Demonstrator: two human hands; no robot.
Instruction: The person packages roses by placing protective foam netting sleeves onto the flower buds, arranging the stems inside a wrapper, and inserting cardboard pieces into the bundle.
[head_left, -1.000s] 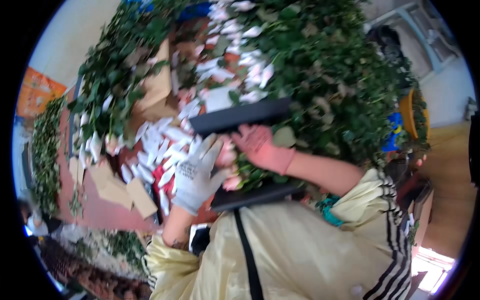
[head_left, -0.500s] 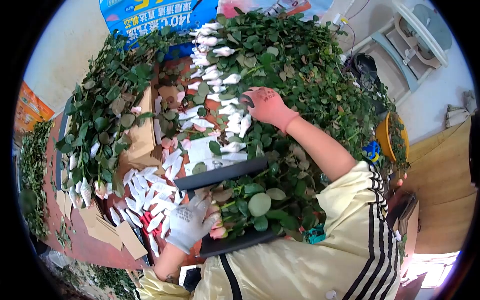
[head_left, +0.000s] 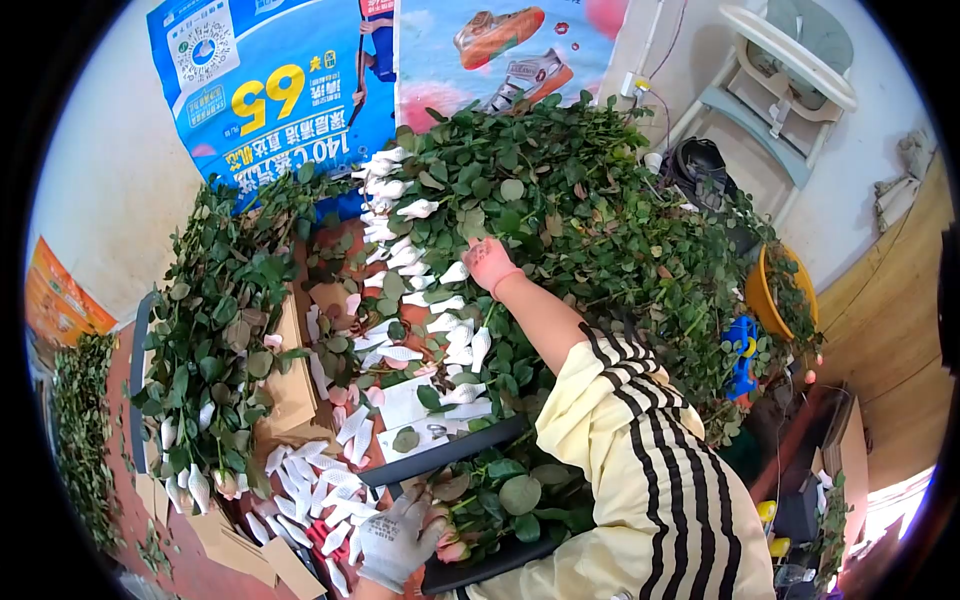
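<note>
My left hand [head_left: 393,540], in a white glove, is at the lower middle with its fingers curled against pink rose heads [head_left: 452,548]. These roses lie with their leafy stems [head_left: 518,494] to the right, between two dark grey raised edges. My right hand [head_left: 488,264], in a pink glove, reaches across to the row of roses with white netting sleeves. Its curled fingers are beside one sleeved rose head [head_left: 454,273]; what they grip is hidden. Loose white netting sleeves [head_left: 318,478] lie piled left of my left hand.
A large heap of leafy rose stems [head_left: 620,230] fills the back right. More sleeved roses [head_left: 200,340] lie on the left beside cardboard [head_left: 292,375]. A yellow basket [head_left: 764,285] and a white high chair [head_left: 790,60] stand at right. Posters [head_left: 270,90] hang behind.
The view has tilted up, showing more of the posters. My right arm has stretched farther toward the back of the sleeved row. My left hand stays by the pink roses.
</note>
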